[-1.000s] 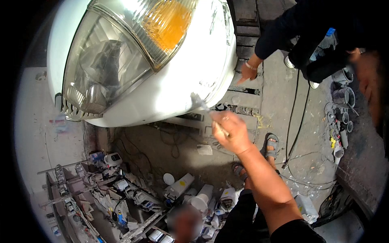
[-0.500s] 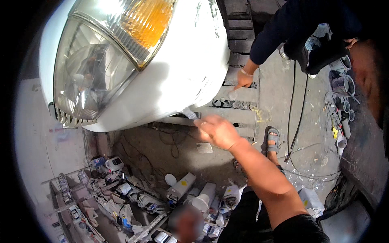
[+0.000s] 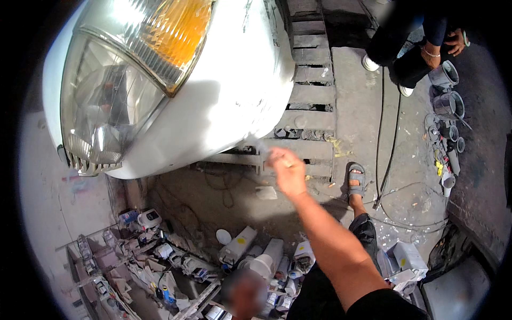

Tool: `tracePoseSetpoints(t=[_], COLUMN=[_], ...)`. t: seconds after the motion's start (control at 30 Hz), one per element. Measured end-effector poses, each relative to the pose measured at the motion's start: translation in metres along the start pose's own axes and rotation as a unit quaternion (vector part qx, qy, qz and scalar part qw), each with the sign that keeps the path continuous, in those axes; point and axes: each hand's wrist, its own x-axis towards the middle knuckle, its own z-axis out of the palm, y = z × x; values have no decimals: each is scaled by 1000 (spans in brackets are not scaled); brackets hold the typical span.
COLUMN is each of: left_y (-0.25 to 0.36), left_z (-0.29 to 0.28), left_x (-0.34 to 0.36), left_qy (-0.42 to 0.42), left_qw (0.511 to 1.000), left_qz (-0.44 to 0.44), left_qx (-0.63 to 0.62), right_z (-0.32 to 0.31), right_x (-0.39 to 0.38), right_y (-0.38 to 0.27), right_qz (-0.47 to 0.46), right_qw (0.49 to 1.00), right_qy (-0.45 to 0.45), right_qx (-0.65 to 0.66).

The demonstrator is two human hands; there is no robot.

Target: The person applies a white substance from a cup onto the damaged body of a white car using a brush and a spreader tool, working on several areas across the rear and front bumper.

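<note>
From the lower right my right hand [image 3: 288,169] reaches toward the lower edge of a white vehicle body panel [image 3: 229,120]. Its fingers are closed around a small pale tool [image 3: 260,148], smeared by motion, so its exact kind does not show. The tool's tip is at or close to the panel's bottom edge; contact cannot be made out. Dark scuffs mark the panel's right side. To its left are a clear headlight [image 3: 109,101] and an amber turn signal lens [image 3: 178,42]. My left hand is out of view.
Slats over a floor channel [image 3: 312,96] run beside the panel. A co-worker's hands [image 3: 431,55] are at the upper right. Black hoses [image 3: 382,138] cross the floor, with buckets [image 3: 449,104] along the right wall. A cluttered rack [image 3: 144,266] with several containers is at the lower left.
The co-worker has drawn back the hand that pointed down at the slats. My right hand, still holding the tool, has shifted slightly right. The vehicle appears slightly farther left in view.
</note>
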Motion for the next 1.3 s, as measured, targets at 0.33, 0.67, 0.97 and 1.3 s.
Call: tracePoseSetpoints(t=[0.33, 0.67, 0.97, 1.3], left_y=[18, 34, 48, 46], left_z=[12, 27, 45, 27], left_x=[-1, 17, 24, 22], left_qy=[-17, -1, 18, 2], left_qw=[999, 998, 997, 995], left_qz=[46, 66, 69, 95], left_qx=[19, 1, -20, -14], right_z=[-13, 10, 35, 38], right_x=[19, -12, -14, -8], right_y=[-39, -26, -21, -37], right_qz=[25, 20, 29, 69], right_qw=[996, 999, 999, 994], right_qy=[67, 30, 42, 86], right_qx=[51, 22, 12, 6])
